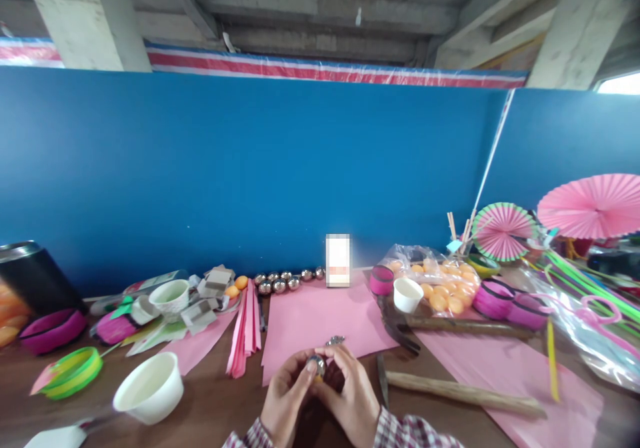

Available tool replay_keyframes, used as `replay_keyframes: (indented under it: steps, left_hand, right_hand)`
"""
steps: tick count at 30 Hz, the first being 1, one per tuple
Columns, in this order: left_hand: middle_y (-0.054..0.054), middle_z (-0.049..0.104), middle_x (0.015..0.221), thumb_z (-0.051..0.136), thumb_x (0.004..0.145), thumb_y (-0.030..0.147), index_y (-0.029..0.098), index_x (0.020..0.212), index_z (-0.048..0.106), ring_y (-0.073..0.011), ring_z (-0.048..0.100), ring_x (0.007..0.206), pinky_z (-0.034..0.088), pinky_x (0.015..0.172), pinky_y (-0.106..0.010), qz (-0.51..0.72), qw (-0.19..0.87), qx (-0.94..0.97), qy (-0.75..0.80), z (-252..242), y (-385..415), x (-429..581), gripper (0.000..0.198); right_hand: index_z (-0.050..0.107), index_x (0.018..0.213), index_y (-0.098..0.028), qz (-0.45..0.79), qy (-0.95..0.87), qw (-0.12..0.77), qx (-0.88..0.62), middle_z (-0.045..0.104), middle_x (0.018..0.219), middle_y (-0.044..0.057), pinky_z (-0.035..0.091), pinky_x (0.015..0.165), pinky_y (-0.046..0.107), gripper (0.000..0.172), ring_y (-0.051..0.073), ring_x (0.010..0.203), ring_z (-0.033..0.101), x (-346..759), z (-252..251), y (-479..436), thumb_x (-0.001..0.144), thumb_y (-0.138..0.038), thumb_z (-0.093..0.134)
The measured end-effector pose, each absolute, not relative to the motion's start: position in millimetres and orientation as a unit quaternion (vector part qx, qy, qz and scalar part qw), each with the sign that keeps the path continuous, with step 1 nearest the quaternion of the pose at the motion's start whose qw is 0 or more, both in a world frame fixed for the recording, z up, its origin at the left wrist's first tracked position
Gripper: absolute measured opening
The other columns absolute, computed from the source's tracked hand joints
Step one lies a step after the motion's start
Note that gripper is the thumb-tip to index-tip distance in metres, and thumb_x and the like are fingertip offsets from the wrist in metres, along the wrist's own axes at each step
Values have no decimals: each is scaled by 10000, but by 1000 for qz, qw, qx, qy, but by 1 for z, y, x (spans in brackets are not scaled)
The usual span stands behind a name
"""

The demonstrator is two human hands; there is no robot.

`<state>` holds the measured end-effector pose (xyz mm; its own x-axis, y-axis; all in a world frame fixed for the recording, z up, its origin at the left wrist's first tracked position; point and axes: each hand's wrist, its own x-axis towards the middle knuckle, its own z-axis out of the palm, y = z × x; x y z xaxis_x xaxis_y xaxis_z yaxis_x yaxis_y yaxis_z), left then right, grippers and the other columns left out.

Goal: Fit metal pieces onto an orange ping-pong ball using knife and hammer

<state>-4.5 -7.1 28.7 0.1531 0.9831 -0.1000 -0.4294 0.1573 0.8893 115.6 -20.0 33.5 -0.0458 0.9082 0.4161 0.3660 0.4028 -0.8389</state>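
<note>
At the near edge of the table my left hand (289, 397) and my right hand (350, 393) meet. Between their fingertips they hold a small shiny silver ball (316, 366), with a bit of orange showing at its lower side. Fingers of both hands are closed around it and hide part of it. Just beyond my fingertips lies a small cluster of silvery metal pieces (335, 341) on a pink paper sheet (320, 315). A row of similar silver balls (279, 285) rests along the far edge of that sheet.
On the right lie a wooden-handled hammer (465, 393), another wooden handle (470, 327), a bag of orange balls (445, 288) and a white paper cup (407, 295). To the left stand a white bowl (150, 388) and folded pink strips (243, 331). A blue partition (300, 168) rises behind.
</note>
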Motion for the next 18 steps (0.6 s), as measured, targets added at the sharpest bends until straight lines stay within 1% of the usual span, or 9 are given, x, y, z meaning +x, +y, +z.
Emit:
replay_keyframes:
  steps: [4, 8, 11, 18]
  left_hand:
    - [-92, 654, 781, 683, 579, 337, 119, 815, 652, -185, 586, 720, 469, 690, -309, 536, 666, 362, 372, 31, -8, -4, 323]
    - [-77, 658, 779, 678, 590, 332, 136, 817, 654, -160, 579, 697, 464, 672, -273, 529, 669, 366, 372, 29, -7, -5, 301]
    - [-74, 658, 789, 673, 599, 326, 140, 819, 655, -160, 579, 710, 460, 684, -273, 529, 669, 370, 367, 28, -6, -5, 289]
    - [-81, 659, 780, 676, 592, 335, 129, 816, 655, -171, 581, 721, 463, 689, -279, 529, 667, 373, 369, 31, -8, -4, 305]
  right_hand:
    - [568, 911, -192, 269, -670, 510, -468, 594, 857, 34, 446, 699, 253, 207, 156, 783, 556, 115, 33, -20, 705, -193, 587]
    - [569, 908, -193, 267, -672, 510, -466, 594, 850, 35, 445, 693, 254, 212, 159, 774, 557, 116, 34, -19, 697, -207, 595]
    - [567, 903, -193, 268, -673, 504, -470, 589, 841, 30, 441, 680, 249, 214, 155, 759, 554, 116, 34, -19, 693, -219, 603]
    - [563, 910, -193, 267, -673, 493, -482, 587, 850, 27, 433, 691, 246, 221, 153, 768, 549, 116, 33, -19, 691, -174, 591]
